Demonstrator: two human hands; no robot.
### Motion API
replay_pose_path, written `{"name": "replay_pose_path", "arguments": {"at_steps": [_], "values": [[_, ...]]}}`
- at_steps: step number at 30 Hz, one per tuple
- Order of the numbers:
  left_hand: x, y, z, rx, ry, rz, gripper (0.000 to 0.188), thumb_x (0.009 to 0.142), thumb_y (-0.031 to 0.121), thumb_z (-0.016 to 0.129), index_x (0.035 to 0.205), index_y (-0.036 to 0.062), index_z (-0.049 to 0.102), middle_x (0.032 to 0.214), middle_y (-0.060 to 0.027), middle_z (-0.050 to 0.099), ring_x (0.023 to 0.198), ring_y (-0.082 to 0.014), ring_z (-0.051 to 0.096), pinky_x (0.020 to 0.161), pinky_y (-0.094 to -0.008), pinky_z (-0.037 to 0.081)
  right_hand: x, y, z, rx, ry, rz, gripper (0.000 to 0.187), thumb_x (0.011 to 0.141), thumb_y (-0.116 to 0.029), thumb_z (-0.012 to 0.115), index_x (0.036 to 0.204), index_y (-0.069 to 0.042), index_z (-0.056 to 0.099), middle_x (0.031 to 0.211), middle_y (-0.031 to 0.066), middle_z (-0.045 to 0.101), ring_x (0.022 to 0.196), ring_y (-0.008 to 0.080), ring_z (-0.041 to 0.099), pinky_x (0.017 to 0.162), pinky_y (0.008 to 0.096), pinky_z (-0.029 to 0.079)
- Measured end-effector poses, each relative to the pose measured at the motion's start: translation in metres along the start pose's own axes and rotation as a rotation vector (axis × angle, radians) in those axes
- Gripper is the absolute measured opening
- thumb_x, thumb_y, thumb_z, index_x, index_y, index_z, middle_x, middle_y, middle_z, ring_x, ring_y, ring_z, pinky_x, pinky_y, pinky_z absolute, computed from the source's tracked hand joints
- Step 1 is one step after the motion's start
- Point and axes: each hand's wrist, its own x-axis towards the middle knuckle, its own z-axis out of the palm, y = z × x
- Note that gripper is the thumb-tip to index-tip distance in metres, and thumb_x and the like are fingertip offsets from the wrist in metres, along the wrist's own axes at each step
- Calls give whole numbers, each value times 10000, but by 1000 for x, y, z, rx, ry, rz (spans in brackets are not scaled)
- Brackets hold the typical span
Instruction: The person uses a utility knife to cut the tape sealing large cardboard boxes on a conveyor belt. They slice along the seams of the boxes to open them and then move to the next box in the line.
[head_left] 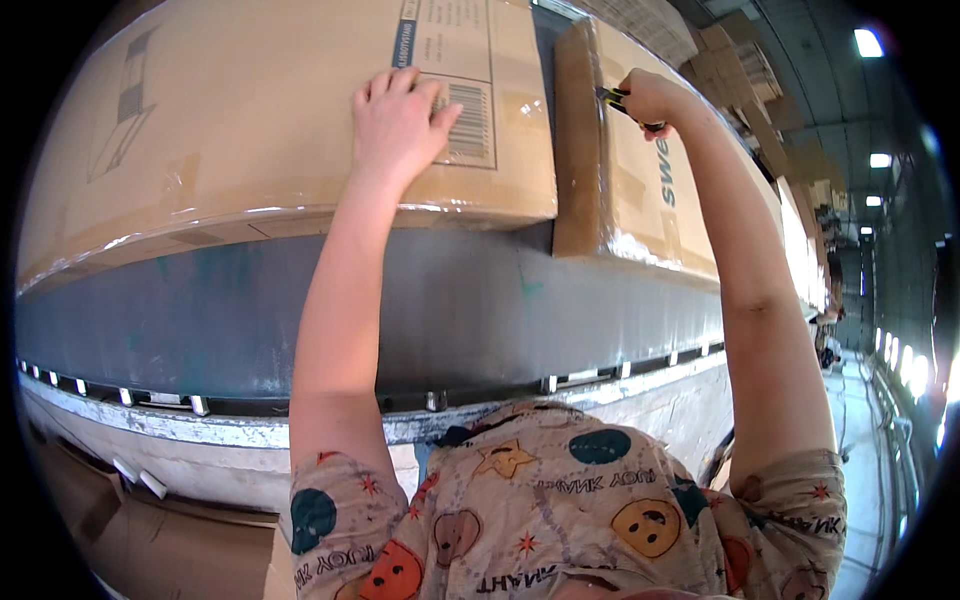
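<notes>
Large box, laid on grey belt; its top is touched by left hand, fingers spread wide. Knife is gripped in right hand, held at the left edge of small box, placed just beside.

The person wears a loose short-sleeved shirt of pale greyish-beige cloth, wrinkled across the chest. Scattered over it are rounded cartoon figures: a yellow face, an orange-red face and a muted mauve face, plus a dark teal patch, a yellow-orange star, small red starbursts and dark lettering. The left sleeve and right sleeve carry similar prints; the left hand and right hand are bare.
</notes>
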Motion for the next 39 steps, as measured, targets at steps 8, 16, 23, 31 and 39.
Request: {"name": "replay_pose_path", "arguments": {"at_steps": [8,16,23,31,39], "values": [[-5,2,-3,-21,-73,-33,354,836,361,594,1065,99,660,1234,-97,555,1212,-273,430,1021,-431,290,-93,1,76,127,77,60,283,835,-46,443,1104,9,511,685,188,618,488,296,627,448,397,520],[3,67,12,21,-239,170,268,842,298,603,1036,122,660,1199,-84,576,1190,-269,459,1009,-442,321,-200,4,166,-147,232,28,636,777,-36,520,1370,16,296,773,232,636,713,382,651,653,455,533],[32,150,89,-195,-655,378,219,787,222,611,957,99,676,1081,-69,611,1116,-253,492,937,-421,379,-242,5,184,-51,194,25,709,757,-41,541,1405,9,256,723,221,610,632,368,642,592,430,537],[29,150,124,-449,-263,824,139,706,190,543,670,71,605,776,-64,593,838,-255,573,760,-371,459,-219,8,172,12,176,-4,701,724,-17,541,1376,35,289,706,203,624,653,364,642,610,428,534],[40,163,126,-272,-464,862,164,699,189,517,638,71,612,729,-67,600,776,-253,585,737,-379,464,-255,24,200,151,144,-2,604,810,-105,548,1359,17,328,655,200,613,573,375,622,548,447,518]]}}
